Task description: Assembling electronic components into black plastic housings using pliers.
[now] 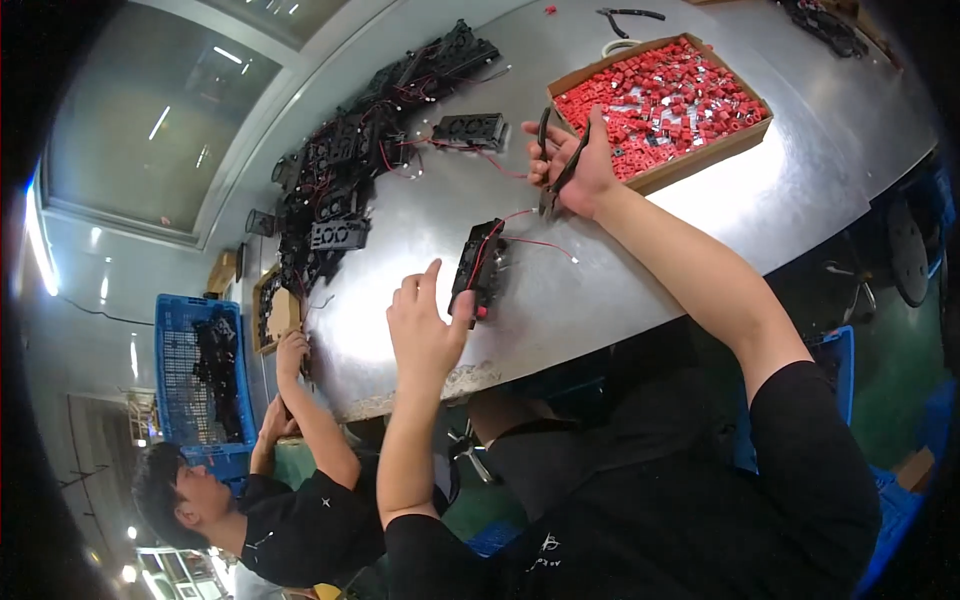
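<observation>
Left of red-parts box point(700, 153), head view: black fan unit point(475, 260) | left hand point(425, 325) farther left, fingers spread, thumb over unit, perhaps steadying, contact unclear | right hand point(592, 172) by box's edge, gripping pliers point(570, 168), presumably for ready use

The camera sits on the worker's head, the left of two side by side, looking steeply down and forward over the black T-shirt point(680, 530) at the metal workbench point(375, 265). The left hand point(425, 330) and right hand point(592, 170) fall near its middle, fairly close. Its fisheye reaches wide, taking in a co-worker point(300, 525) low at left and a window point(150, 130) above; the bench edge slants, and the corners go black.
</observation>
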The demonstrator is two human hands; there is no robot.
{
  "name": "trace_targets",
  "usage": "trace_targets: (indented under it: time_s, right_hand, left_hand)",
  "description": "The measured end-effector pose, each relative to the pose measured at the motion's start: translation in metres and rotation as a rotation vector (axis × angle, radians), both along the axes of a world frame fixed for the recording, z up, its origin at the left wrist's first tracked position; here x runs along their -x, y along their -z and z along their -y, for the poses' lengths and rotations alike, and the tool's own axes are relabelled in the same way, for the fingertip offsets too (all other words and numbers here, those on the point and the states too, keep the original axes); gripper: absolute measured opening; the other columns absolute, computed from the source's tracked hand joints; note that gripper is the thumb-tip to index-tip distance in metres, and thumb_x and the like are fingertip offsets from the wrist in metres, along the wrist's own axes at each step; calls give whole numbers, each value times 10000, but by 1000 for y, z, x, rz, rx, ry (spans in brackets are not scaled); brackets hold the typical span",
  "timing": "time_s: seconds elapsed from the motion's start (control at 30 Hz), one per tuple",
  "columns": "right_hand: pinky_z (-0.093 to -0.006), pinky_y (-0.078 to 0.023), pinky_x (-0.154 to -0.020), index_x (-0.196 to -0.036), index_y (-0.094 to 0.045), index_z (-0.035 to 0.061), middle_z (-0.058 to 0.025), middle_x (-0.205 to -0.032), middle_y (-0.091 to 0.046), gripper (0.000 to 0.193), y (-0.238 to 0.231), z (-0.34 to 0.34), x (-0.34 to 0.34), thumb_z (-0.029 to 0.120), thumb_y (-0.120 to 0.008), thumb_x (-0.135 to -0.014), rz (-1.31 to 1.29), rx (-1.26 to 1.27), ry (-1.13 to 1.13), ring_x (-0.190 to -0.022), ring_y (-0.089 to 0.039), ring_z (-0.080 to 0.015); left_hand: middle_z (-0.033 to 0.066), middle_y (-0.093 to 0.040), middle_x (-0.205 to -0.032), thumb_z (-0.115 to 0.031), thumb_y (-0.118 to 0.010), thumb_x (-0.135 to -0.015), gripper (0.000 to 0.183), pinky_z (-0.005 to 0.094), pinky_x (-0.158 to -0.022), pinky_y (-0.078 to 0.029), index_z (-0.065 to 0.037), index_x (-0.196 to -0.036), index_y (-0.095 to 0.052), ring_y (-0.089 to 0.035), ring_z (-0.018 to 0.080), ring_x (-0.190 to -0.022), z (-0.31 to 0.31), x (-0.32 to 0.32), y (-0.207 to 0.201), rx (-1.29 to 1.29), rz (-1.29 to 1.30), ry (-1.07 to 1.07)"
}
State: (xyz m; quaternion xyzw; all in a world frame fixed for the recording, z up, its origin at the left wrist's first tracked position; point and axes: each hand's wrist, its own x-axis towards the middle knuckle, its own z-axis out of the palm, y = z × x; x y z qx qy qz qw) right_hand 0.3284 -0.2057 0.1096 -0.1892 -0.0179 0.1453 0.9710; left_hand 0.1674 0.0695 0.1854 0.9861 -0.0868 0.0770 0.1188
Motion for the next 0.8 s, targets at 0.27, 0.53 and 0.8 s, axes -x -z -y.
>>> trace_targets:
  time_s: [0.27,0.53,0.8]
  right_hand:
    - [-364,-407,-765,-1417,-574,23,-61,-918,-562,1098,-33,11,20,941,-221,-930,153,9,27,-751,-485,-201]
    - [-351,-388,-751,-1311,-606,34,-61,-922,-565,1174,-59,10,56,1035,-230,-827,430,-90,27,-737,-499,-186]
    - [-323,-401,-642,-1188,-600,48,-58,-819,-545,1126,-28,-17,74,1050,-258,-805,372,179,-116,-647,-479,-171]
  left_hand:
    - [231,-649,-1167,-462,-687,-991,594,513,-989,-497,3,-1356,-637,-613,425,-1103,13,-26,44,-100,-19,-116]
    - [184,-661,-1178,-454,-875,-820,743,488,-954,-530,-70,-1396,-603,-658,408,-1067,62,-42,30,354,-112,380]
    - [125,-645,-1042,-453,-888,-761,579,473,-852,-481,-108,-1156,-641,-591,379,-927,75,-61,61,476,101,556]
